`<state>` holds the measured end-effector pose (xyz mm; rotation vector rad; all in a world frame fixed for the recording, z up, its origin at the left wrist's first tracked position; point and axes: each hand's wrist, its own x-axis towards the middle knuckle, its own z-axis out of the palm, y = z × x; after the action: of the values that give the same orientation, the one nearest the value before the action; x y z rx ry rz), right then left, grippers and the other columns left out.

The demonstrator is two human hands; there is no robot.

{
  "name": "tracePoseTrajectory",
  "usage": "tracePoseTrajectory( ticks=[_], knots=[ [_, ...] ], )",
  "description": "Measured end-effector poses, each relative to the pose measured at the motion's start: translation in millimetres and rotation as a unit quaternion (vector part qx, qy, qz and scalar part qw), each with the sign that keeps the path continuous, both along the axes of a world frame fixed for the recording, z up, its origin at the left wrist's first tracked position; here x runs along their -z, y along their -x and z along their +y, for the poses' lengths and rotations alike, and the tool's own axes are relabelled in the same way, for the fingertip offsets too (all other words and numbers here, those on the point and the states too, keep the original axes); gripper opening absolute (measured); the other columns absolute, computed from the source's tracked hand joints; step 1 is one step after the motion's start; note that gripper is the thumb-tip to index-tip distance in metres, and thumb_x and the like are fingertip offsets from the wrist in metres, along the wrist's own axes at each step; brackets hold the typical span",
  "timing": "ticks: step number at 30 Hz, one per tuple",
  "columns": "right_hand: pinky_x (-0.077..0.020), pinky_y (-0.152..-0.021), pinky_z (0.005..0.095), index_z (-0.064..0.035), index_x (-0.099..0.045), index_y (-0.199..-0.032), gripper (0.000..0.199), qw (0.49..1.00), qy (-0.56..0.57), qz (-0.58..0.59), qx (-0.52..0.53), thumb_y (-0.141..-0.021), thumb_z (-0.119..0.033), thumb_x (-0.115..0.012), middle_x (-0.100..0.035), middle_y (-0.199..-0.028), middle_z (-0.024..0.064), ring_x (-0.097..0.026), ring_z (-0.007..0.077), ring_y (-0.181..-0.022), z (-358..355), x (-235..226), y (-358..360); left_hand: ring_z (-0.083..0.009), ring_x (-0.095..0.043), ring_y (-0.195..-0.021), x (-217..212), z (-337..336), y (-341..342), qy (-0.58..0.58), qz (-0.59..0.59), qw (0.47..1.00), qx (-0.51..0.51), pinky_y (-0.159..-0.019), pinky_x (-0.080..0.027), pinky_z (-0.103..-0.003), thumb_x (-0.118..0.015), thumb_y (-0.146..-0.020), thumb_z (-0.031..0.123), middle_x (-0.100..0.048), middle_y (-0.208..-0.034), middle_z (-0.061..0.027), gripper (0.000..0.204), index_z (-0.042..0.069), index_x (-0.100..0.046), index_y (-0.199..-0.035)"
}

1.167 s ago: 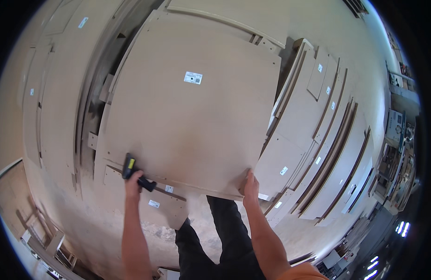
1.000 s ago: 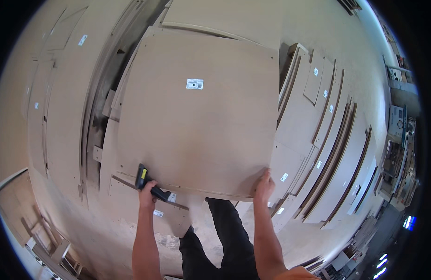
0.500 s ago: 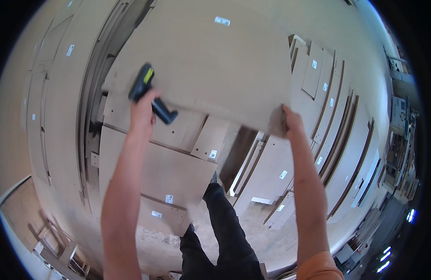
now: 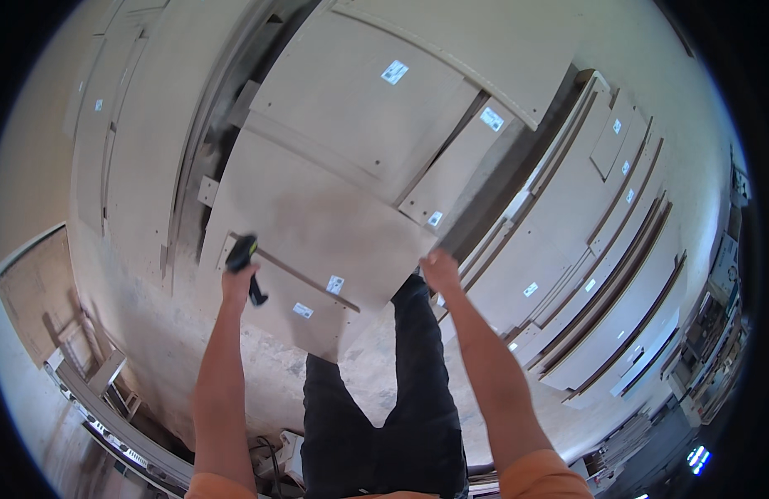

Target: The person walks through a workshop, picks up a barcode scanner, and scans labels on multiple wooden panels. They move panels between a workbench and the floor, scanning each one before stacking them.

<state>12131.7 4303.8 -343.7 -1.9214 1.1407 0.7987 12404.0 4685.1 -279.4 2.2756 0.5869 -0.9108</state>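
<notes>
My left hand [image 4: 237, 284] is wrapped round a black handheld barcode scanner [image 4: 244, 252] with a yellow-green patch, by the near left corner of a flat beige panel [image 4: 318, 220]. That panel lies on a stack and carries a white label near its front edge. At its right corner, my right hand [image 4: 439, 271] is closed with the fingers curled on the edge; part of the grip is hidden. Below it, a smaller panel [image 4: 278, 293] with another label shows toward my legs. Beyond lies a labelled panel [image 4: 351, 91] with small drilled holes, beside a narrow labelled strip [image 4: 463, 154].
A large panel [image 4: 501, 41] lies across the far end. Several stacked boards [image 4: 559, 249] with brown edges run along the right. Long panels [image 4: 155, 125] lie on the left. A wooden frame [image 4: 101, 374] stands at the lower left, and my legs [image 4: 422, 349] are close to the stack.
The large panel I gripped with both hands is out of them and lies farther away. Both hands have come back nearer to me, the scanner still in the left, the right now at another panel's corner.
</notes>
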Motion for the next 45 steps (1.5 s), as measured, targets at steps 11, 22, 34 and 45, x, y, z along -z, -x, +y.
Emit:
tracePoseTrajectory(
  ticks=[11,22,34,45],
  knots=[
    [-0.0487,-0.092,0.0453,0.0086,-0.055,-0.115,0.066,0.990,0.090,0.015,0.104,-0.081,-0.045,-0.073,-0.064,-0.107,0.0244,-0.062,0.0391,-0.103,215,65,121,-0.0132,-0.041,-0.040,62,252,144,-0.044,0.093,0.986,-0.131,-0.037,-0.030,-0.031,-0.079,-0.068,0.035,-0.048,-0.056,0.0001,0.030,0.009,-0.064,-0.074],
    [-0.0472,-0.092,0.0407,-0.0014,-0.042,-0.142,0.076,0.847,-0.162,0.027,0.506,-0.094,-0.059,-0.054,-0.051,-0.138,0.0102,-0.053,0.0236,-0.118,348,73,114,-0.0068,-0.034,-0.043,132,282,161,0.209,0.148,0.911,-0.324,-0.038,-0.028,-0.023,-0.073,-0.081,0.032,-0.057,-0.075,0.0035,0.027,0.010,-0.072,-0.095],
    [-0.0492,-0.080,0.0395,0.0109,-0.067,-0.102,0.066,0.868,0.073,0.005,0.492,-0.096,-0.053,-0.053,-0.069,-0.089,0.0212,-0.066,0.0293,-0.088,383,-105,108,-0.0126,-0.059,-0.076,-126,260,160,0.266,-0.090,0.955,-0.100,-0.071,-0.049,-0.030,-0.068,-0.075,-0.004,-0.060,-0.084,-0.0017,0.025,0.003,-0.061,-0.098],
    [-0.0511,-0.082,0.0387,0.0113,-0.064,-0.113,0.067,0.884,-0.142,0.130,0.426,-0.088,-0.051,-0.065,-0.069,-0.106,0.0216,-0.067,0.0294,-0.099,438,-268,203,-0.0164,-0.059,-0.086,-349,295,213,0.119,-0.083,0.983,-0.114,-0.080,-0.049,-0.032,-0.072,-0.075,0.000,-0.060,-0.094,-0.0038,0.029,0.004,-0.062,-0.102]
  ],
)
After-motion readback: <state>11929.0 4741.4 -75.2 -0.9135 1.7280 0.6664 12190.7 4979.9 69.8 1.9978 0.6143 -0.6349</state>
